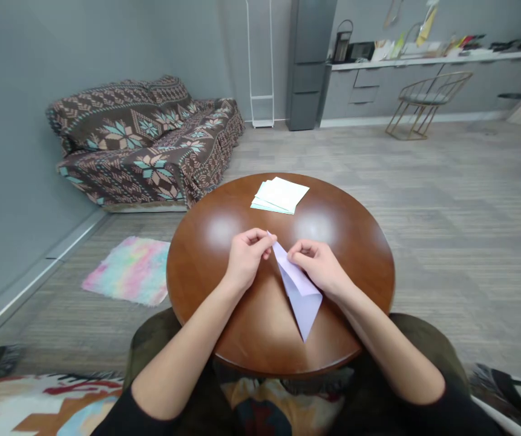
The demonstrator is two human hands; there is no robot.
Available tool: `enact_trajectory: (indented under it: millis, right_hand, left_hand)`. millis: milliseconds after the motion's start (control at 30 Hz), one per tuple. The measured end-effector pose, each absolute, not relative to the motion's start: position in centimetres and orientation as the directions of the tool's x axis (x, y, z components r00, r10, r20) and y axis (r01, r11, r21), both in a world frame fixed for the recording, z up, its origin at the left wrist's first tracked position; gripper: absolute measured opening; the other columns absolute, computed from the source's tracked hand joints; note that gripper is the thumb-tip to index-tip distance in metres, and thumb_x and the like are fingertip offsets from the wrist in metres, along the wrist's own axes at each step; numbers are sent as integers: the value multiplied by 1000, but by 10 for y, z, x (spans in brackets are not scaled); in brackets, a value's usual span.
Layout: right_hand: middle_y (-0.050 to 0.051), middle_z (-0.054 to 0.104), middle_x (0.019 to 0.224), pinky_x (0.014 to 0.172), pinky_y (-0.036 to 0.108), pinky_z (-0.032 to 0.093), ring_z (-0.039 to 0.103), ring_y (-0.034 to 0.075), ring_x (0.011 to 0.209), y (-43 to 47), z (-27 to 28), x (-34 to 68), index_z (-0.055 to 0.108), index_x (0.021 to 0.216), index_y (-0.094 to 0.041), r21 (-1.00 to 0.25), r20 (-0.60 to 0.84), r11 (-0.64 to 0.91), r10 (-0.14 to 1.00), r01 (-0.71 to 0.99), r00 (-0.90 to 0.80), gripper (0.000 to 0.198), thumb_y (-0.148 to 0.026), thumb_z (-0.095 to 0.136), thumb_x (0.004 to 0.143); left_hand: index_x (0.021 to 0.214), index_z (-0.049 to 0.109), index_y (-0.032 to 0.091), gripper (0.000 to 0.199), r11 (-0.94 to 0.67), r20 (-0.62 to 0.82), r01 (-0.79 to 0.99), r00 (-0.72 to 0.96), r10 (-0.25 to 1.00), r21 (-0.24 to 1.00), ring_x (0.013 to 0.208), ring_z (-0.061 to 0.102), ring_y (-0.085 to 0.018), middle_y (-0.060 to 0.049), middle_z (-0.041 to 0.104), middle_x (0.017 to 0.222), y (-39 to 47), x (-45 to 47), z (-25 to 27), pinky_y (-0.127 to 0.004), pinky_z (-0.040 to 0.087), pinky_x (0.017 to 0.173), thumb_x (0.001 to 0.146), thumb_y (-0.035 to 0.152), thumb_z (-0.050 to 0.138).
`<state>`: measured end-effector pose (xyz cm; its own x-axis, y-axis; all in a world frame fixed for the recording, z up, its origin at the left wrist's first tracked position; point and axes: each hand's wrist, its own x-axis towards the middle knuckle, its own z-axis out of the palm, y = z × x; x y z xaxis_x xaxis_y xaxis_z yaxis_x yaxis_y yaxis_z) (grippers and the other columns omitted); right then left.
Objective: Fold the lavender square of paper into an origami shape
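A folded sheet of lilac paper point(297, 278) is held over the round brown table point(196, 290), with one narrow point toward the far side and a loose flap hanging toward me. My left hand point(247, 254) pinches its far tip between thumb and fingers. On the right edge, my right hand point(317, 261) grips the paper with thumb and curled fingers, near the upper middle. Beyond both hands lies a small fanned stack of pale paper sheets point(281, 195), touched by neither hand.
My legs flank the table's near side. A sofa with a patterned cover point(151, 142) stands back left, with a pastel fluffy rug point(128, 269) on the floor before it. Farther off are a grey fridge point(309, 66), a kitchen counter point(423, 88) and a wire-framed chair point(426, 97).
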<state>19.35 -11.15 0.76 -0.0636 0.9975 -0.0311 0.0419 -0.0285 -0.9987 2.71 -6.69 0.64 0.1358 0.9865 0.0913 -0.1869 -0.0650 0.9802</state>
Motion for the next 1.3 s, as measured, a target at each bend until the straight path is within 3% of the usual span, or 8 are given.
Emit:
enact_trajectory:
  millis: [300,467,600,833,1100,1233,1300]
  right_hand:
    - [-5,52,57,52,24,28,42,10,55,-113,4,195,59,64,-17,-998,-64,-65,994,-4,-88,10,-24,63,71]
    - [-5,52,58,52,24,29,43,10,55,-111,2,195,60,66,-18,-999,-38,-38,997,3,-70,9,-24,63,72]
    - [-4,56,60,54,25,31,44,11,56,-112,4,195,60,67,-18,-1000,-22,-22,998,2,-54,9,-24,63,72]
    - [-5,53,59,51,25,28,42,10,54,-115,6,194,58,67,-19,-1000,-7,-6,997,16,-73,9,-23,62,73]
    - [-4,54,61,51,25,29,43,11,55,-114,5,195,58,67,-19,-999,-47,-47,996,8,-72,10,-25,64,71]
    - [-4,54,59,50,25,28,43,11,52,-115,10,195,58,69,-20,-987,-124,-129,990,-92,-64,13,-31,65,70]
    - [-5,51,57,49,25,26,41,11,51,-115,12,195,57,69,-20,-980,-154,-161,986,-116,-67,15,-33,66,69]
  left_hand:
    - [64,63,15,21,-56,82,-234,102,991,971,51,44,-6,4,53,55,-66,25,9,-21,33,52,73,25,79]
    - [73,66,15,19,58,-2,-192,281,960,980,54,48,-8,2,58,63,-69,27,7,-22,34,51,75,29,77]
    - [74,68,14,12,106,-52,-139,351,935,985,55,48,-8,1,61,66,-73,30,4,-21,34,52,70,21,76]
    - [63,61,13,20,196,-96,-342,287,953,919,57,46,-6,1,55,64,-69,25,16,-18,34,54,68,19,79]
    - [68,68,12,15,62,-34,-528,63,997,847,63,50,-5,1,56,69,-52,4,21,-14,36,53,67,18,82]
    - [88,75,13,24,188,-66,-421,286,956,887,67,55,-8,-2,63,80,-59,12,20,-18,41,56,75,33,81]
    - [89,76,12,24,164,-21,-334,392,920,928,67,54,-9,-3,63,79,-65,18,18,-19,42,57,77,32,81]
